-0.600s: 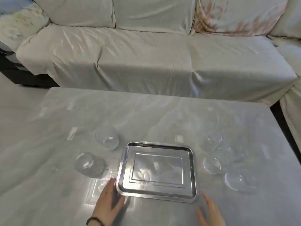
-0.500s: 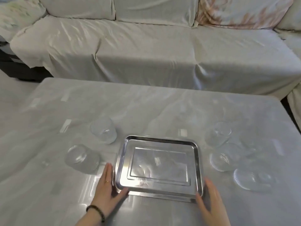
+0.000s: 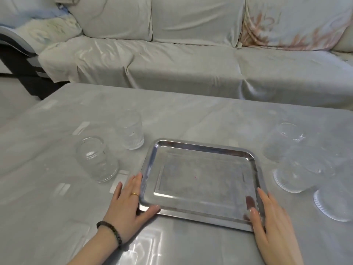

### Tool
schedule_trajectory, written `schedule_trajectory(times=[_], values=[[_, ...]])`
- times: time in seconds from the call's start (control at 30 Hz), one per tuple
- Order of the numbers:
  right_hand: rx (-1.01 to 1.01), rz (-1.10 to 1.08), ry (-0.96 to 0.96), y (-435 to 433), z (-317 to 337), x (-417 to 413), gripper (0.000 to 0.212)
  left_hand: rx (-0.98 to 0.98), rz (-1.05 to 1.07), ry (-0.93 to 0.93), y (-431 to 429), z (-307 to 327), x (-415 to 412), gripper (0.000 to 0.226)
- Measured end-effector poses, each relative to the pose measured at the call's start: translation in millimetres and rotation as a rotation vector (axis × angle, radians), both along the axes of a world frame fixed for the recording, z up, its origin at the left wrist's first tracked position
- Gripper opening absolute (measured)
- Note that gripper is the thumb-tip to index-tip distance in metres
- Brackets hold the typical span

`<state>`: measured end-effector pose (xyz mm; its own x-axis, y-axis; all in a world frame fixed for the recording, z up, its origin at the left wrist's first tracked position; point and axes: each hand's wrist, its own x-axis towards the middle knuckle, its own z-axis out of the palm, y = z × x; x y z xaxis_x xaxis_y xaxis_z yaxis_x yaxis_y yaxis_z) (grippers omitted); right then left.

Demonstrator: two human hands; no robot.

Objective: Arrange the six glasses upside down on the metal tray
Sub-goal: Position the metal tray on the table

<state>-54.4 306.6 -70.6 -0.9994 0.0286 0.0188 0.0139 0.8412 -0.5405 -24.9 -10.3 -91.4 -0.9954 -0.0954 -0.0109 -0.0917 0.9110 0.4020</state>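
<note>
Nothing is placed yet: the metal tray (image 3: 200,145) holds no glass, with two glasses (image 3: 97,159) left of it and the other glasses (image 3: 292,175) clustered right, while the left hand (image 3: 128,203) and right hand (image 3: 273,224) rest flat, fingers straight, against its sides.

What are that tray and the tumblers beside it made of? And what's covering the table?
The tray looks like polished metal, probably stainless steel: silvery, with mirror-like reflections. The nearer tumbler left of it looks like clear glass: see-through, ribbed at the bottom. The table seems covered in glossy plastic sheeting, judging by glare and creases; I can't be sure.
</note>
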Motion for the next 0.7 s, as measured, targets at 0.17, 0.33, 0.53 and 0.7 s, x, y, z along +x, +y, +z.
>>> schedule_trajectory(times=[0.17, 0.33, 0.53, 0.7], values=[[0.018, 0.036, 0.034, 1.5, -0.1, 7.6, 0.049, 0.006, 0.001, -0.015, 2.8, 3.5, -1.2, 0.102], [0.045, 0.059, 0.060, 1.2, -0.6, 11.0, 0.046, 0.035, -0.003, -0.016, 2.2, 6.3, -1.6, 0.092], [0.061, 0.060, 0.067, 0.8, -0.9, 11.8, 0.045, 0.107, -0.014, -0.010, 0.2, 5.2, 3.1, 0.088], [0.127, 0.066, 0.079, -0.4, -1.9, 12.7, 0.042, 0.103, -0.007, -0.015, -2.2, 0.8, 5.5, 0.087]])
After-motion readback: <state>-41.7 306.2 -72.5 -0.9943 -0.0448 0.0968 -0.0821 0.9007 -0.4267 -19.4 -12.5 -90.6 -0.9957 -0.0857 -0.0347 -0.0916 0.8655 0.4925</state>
